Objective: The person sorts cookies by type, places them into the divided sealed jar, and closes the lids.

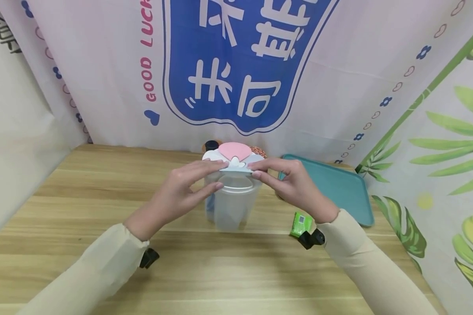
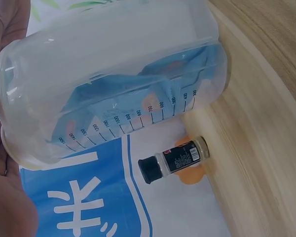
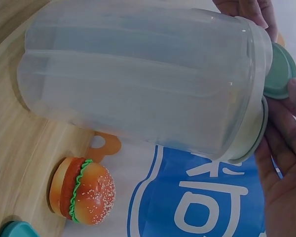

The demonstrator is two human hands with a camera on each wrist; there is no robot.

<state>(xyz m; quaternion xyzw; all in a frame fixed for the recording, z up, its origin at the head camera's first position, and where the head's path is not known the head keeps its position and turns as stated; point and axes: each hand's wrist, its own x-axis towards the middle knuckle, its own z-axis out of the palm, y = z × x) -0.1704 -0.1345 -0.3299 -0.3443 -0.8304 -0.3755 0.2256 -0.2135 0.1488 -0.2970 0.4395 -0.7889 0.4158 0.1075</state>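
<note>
A tall clear plastic canister with a petal-shaped lid stands upright on the table. Its lid shows a pink section between paler ones. My right hand pinches the front edge of the lid between thumb and index finger; in the right wrist view the thumb touches a raised green flap. My left hand rests its fairly straight fingers on the lid's left front, thumb apart and lower, near the canister's wall. A blue packet lies inside one compartment, behind printed volume marks.
Behind the canister stand a black-capped spice bottle and a toy hamburger. A teal tray lies to the right. A green packet sits near my right wrist. Printed cloth hangs behind the wooden table.
</note>
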